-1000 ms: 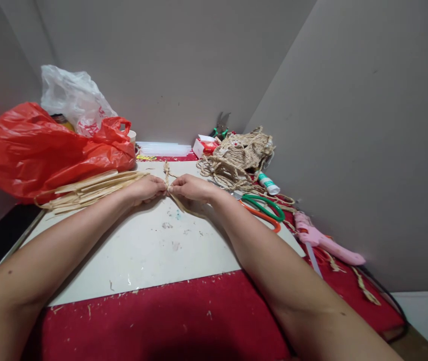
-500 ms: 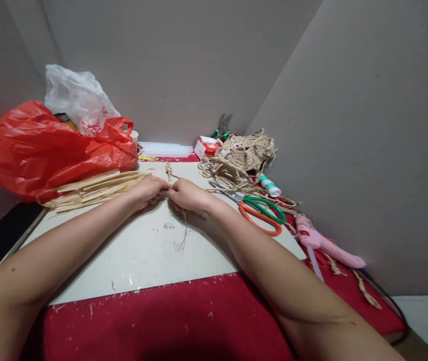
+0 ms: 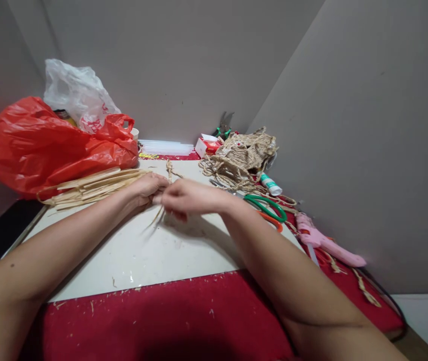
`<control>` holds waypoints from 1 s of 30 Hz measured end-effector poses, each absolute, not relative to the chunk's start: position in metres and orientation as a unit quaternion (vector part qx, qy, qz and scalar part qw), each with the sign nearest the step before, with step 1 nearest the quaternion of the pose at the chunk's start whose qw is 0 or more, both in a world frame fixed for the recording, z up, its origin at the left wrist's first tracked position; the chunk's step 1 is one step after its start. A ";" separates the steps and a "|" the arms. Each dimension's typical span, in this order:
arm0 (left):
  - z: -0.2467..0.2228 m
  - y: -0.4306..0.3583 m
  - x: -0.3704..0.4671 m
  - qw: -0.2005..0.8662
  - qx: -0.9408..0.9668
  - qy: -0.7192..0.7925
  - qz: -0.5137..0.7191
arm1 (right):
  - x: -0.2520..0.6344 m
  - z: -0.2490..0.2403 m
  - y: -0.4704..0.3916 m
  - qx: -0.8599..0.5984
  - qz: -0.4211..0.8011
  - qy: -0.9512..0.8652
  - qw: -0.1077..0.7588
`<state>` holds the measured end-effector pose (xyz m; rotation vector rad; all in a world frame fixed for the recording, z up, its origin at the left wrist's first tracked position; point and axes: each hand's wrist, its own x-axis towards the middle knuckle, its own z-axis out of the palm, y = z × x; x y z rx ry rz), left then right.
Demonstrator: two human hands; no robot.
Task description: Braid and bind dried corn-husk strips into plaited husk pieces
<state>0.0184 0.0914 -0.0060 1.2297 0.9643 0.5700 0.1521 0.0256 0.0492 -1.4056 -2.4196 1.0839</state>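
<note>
My left hand [image 3: 149, 186] is closed over the far part of the white board [image 3: 123, 260], pinching a thin strand of straw-coloured fibre. Right against it, my right hand [image 3: 183, 198] is closed with its fingertips at the same place, and a loose fibre end [image 3: 157, 216] hangs below them. Beyond the hands, a twisted length of straw cord [image 3: 169, 170] lies on the board. The exact grip of the fingers on the strand is partly hidden. To the left of my left hand is a bundle of flat dry straw strips [image 3: 89, 189].
Scissors [image 3: 264, 203] with green and orange handles lie right of my hands. Behind them are coiled straw rope [image 3: 247, 150], a glue stick [image 3: 271, 184] and a red-white box [image 3: 206, 145]. A pink glue gun [image 3: 326, 244] rests at right; a red plastic bag [image 3: 48, 150] stands left.
My right hand has turned and shifted slightly left and towards me, across the left fingertips. The loose fibre end has swung from right to left. My left hand stays nearly in place.
</note>
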 end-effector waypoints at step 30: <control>0.018 0.093 0.007 0.356 0.796 0.469 0.138 | 0.170 -0.006 0.075 -0.519 0.666 -0.454 0.284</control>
